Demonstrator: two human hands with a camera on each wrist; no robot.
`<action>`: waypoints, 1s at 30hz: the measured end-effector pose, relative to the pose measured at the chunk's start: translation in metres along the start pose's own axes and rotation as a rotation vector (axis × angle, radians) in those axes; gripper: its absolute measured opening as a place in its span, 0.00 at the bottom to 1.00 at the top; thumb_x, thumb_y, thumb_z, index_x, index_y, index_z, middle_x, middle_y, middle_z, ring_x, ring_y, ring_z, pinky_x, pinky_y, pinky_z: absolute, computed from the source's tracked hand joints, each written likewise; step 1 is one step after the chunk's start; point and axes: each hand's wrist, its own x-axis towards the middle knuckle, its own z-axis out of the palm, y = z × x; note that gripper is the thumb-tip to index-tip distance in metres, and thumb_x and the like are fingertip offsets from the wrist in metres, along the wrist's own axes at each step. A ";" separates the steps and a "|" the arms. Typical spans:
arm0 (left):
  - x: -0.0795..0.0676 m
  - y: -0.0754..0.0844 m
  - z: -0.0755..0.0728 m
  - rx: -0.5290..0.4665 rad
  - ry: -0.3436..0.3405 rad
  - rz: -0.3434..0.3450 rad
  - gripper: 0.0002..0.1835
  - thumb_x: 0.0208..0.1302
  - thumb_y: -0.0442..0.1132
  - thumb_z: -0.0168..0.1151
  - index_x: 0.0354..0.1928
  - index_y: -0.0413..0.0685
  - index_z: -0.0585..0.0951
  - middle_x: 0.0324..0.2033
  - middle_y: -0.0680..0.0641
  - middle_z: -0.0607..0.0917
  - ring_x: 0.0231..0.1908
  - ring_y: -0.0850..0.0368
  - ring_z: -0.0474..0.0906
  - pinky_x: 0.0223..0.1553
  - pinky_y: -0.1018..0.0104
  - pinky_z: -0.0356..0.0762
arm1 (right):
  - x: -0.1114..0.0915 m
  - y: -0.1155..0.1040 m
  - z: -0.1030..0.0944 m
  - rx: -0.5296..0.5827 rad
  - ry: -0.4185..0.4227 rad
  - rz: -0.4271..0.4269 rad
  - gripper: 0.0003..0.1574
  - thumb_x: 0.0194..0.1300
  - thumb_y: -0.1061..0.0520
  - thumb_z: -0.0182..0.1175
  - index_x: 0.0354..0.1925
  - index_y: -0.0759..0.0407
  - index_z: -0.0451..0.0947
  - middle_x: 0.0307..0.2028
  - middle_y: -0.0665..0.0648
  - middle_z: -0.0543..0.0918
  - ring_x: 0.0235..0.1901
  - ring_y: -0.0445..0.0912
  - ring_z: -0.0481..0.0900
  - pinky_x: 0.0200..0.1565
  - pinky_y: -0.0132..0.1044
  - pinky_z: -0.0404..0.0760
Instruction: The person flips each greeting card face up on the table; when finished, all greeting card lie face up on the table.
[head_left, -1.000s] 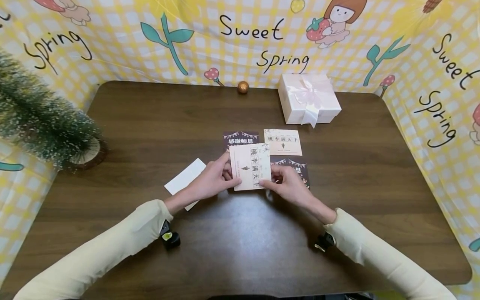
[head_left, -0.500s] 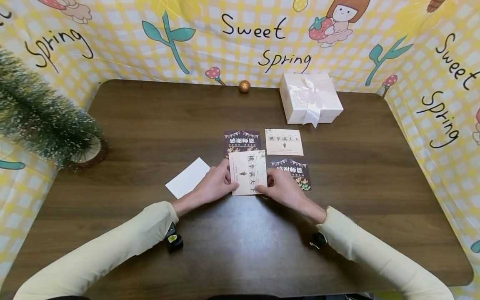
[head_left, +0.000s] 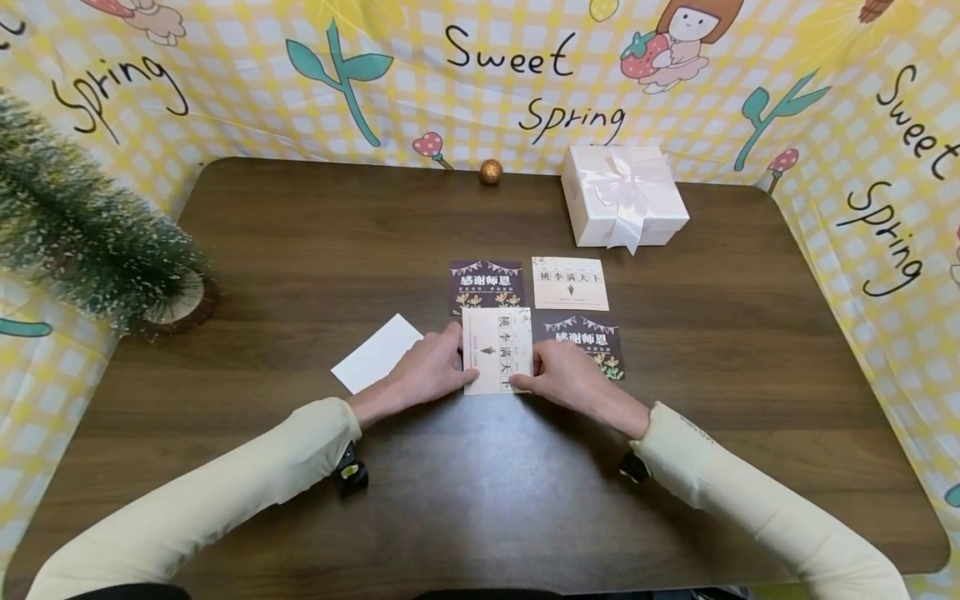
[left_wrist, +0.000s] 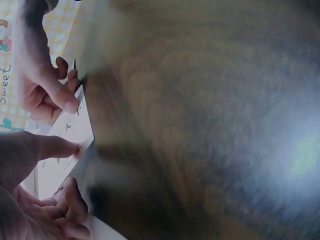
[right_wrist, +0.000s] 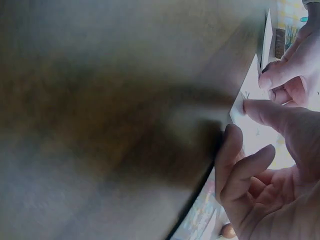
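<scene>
A cream card [head_left: 487, 333] with Chinese characters printed sideways lies low over the table, its top edge meeting a dark card [head_left: 485, 279] behind it. My left hand [head_left: 427, 367] pinches its left edge, thumb on the printed face. On the opposite edge my right hand [head_left: 573, 379] does the same, with curled fingers showing in the right wrist view. Another cream card [head_left: 570, 283] lies at the upper right, text upright. Below that, a second dark card [head_left: 611, 333] is partly covered by my right hand. A blank white card or envelope [head_left: 375, 354] sits beneath my left wrist.
A white gift box [head_left: 626, 200] with a pale ribbon bow stands at the back right. Near the rear edge sits a small copper-coloured ball [head_left: 491, 172]. A frosted mini tree [head_left: 90, 225] stands at the left of the brown table [head_left: 300, 217].
Both hands have brought the cream card down toward the table and slightly nearer to me. The dark cards behind and to the right now show more fully.
</scene>
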 end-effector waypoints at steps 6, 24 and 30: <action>0.003 0.000 -0.002 0.111 -0.019 -0.008 0.21 0.59 0.46 0.69 0.44 0.41 0.73 0.28 0.44 0.80 0.24 0.53 0.73 0.22 0.61 0.69 | 0.001 -0.003 -0.003 -0.066 -0.007 0.001 0.21 0.58 0.44 0.69 0.23 0.56 0.75 0.17 0.50 0.77 0.16 0.42 0.70 0.19 0.32 0.65; 0.002 -0.001 -0.005 0.177 -0.032 0.074 0.15 0.59 0.46 0.68 0.31 0.45 0.73 0.22 0.49 0.74 0.23 0.55 0.70 0.21 0.64 0.65 | 0.003 -0.003 -0.004 -0.131 -0.020 -0.047 0.22 0.58 0.43 0.68 0.18 0.53 0.75 0.16 0.49 0.76 0.17 0.41 0.70 0.21 0.33 0.67; 0.001 -0.003 -0.006 0.165 -0.019 0.112 0.15 0.61 0.46 0.67 0.34 0.45 0.73 0.24 0.49 0.75 0.22 0.55 0.70 0.21 0.64 0.66 | 0.003 -0.002 -0.006 -0.135 -0.005 -0.111 0.22 0.61 0.44 0.66 0.18 0.53 0.74 0.15 0.47 0.75 0.16 0.40 0.69 0.21 0.32 0.67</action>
